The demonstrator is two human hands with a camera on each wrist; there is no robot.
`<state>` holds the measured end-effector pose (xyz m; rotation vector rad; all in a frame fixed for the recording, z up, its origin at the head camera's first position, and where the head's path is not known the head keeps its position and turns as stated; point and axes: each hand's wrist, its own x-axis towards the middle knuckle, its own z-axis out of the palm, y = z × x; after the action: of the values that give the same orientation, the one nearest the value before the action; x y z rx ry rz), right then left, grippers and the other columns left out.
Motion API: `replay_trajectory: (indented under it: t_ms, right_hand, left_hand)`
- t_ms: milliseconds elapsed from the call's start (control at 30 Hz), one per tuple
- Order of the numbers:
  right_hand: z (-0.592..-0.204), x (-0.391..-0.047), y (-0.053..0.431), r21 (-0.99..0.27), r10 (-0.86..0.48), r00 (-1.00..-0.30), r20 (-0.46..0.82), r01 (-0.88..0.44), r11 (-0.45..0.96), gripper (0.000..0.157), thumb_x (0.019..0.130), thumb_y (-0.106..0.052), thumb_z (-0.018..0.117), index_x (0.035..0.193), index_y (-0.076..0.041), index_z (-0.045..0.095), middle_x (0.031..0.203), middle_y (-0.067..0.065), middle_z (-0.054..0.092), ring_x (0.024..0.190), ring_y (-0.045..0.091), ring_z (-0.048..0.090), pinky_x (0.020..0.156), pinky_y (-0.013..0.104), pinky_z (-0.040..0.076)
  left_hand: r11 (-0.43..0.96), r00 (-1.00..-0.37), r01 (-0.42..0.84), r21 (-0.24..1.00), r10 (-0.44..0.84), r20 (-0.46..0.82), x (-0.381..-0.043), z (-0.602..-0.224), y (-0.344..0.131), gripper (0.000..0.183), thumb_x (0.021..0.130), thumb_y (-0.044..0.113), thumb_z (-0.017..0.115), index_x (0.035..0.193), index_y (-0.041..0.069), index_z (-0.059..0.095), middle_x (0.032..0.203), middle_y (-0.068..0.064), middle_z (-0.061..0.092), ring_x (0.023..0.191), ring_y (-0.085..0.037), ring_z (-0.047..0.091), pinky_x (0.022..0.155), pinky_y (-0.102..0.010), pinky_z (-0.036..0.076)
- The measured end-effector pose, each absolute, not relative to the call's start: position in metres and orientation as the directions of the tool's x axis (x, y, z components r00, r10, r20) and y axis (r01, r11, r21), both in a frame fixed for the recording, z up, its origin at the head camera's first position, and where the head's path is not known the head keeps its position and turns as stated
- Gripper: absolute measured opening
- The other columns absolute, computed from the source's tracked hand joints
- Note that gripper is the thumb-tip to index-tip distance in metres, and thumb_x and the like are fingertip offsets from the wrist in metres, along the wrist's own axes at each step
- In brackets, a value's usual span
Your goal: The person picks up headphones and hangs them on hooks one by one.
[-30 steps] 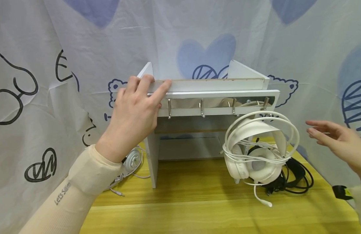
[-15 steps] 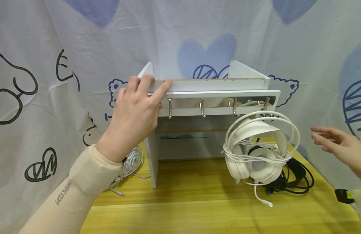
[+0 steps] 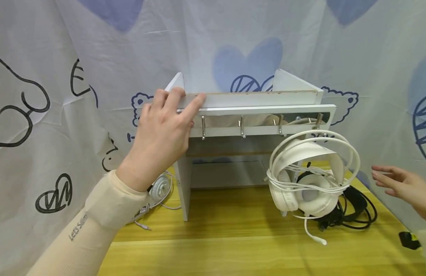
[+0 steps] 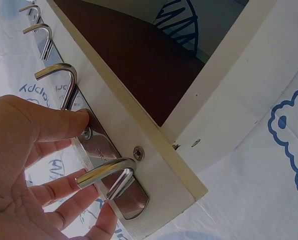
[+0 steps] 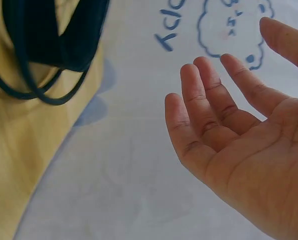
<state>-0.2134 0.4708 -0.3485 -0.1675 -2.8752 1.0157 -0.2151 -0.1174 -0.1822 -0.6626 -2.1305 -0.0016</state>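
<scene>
My left hand [image 3: 164, 132] grips the left end of a white hook rail [image 3: 261, 109] on the front of a white shelf [image 3: 183, 191]. In the left wrist view, the thumb [image 4: 64, 125] presses against the metal hook strip [image 4: 126, 197], near a curved hook [image 4: 109, 172]. From the rail's right end hangs a white headset [image 3: 313, 172], its cable wound around it and its microphone boom pointing down. Off to the right, my right hand [image 3: 404, 188] is in the air, fingers loosely extended, holding nothing and apart from the headset.
A black headset [image 3: 356, 203] with coiled cable lies on the wooden table [image 3: 230, 249], partly behind the white one. Left of the shelf is a white device with a cable [image 3: 159, 188]. A black object [image 3: 408, 240] is near the right sleeve. Patterned curtains [image 3: 226, 23] surround the table.
My right hand has moved down and slightly right, away from the white headset. The left hand keeps its place on the rail. The whole view has shifted slightly.
</scene>
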Motion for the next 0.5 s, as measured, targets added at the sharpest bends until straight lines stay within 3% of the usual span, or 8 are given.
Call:
replay_trajectory:
  t_ms: [100,233,300,500]
  right_hand:
    - [-0.356,-0.214,0.475,-0.646,0.134,-0.991,0.021,0.089,0.758,0.077,0.116,-0.042,0.037,0.16,0.019,0.019,0.152,0.054,0.028,0.131,0.071,0.042,0.084,0.048,0.059]
    - [-0.363,-0.216,0.48,-0.636,0.148,-0.989,0.021,0.101,0.765,0.077,0.116,-0.042,0.038,0.157,0.021,0.023,0.15,0.055,0.03,0.128,0.069,0.046,0.081,0.044,0.06]
    - [-0.365,-0.216,0.482,-0.636,0.149,-0.989,0.008,0.11,0.763,0.077,0.116,-0.042,0.038,0.157,0.021,0.023,0.151,0.055,0.03,0.127,0.068,0.049,0.084,0.051,0.06]
    - [-0.374,-0.219,0.489,-0.637,0.155,-0.987,-0.047,0.149,0.756,0.082,0.115,-0.047,0.038,0.156,0.022,0.024,0.151,0.053,0.034,0.119,0.06,0.061,0.082,0.046,0.064]
  left_hand:
    - [0.856,-0.462,0.456,-0.242,0.461,0.758,-0.215,-0.182,-0.117,0.053,0.101,0.011,0.069,0.151,0.022,0.057,0.136,-0.02,0.057,0.117,-0.042,0.052,0.073,-0.054,0.052]
    - [0.856,-0.457,0.453,-0.248,0.462,0.76,-0.214,-0.181,-0.117,0.053,0.101,0.012,0.069,0.151,0.023,0.057,0.136,-0.02,0.058,0.116,-0.042,0.053,0.072,-0.053,0.052]
    - [0.856,-0.455,0.453,-0.247,0.461,0.762,-0.215,-0.181,-0.117,0.053,0.101,0.012,0.069,0.151,0.023,0.057,0.136,-0.02,0.058,0.116,-0.042,0.053,0.072,-0.053,0.052]
    - [0.857,-0.452,0.451,-0.248,0.459,0.765,-0.215,-0.181,-0.117,0.054,0.1,0.011,0.07,0.151,0.022,0.058,0.135,-0.02,0.058,0.115,-0.042,0.053,0.071,-0.052,0.051]
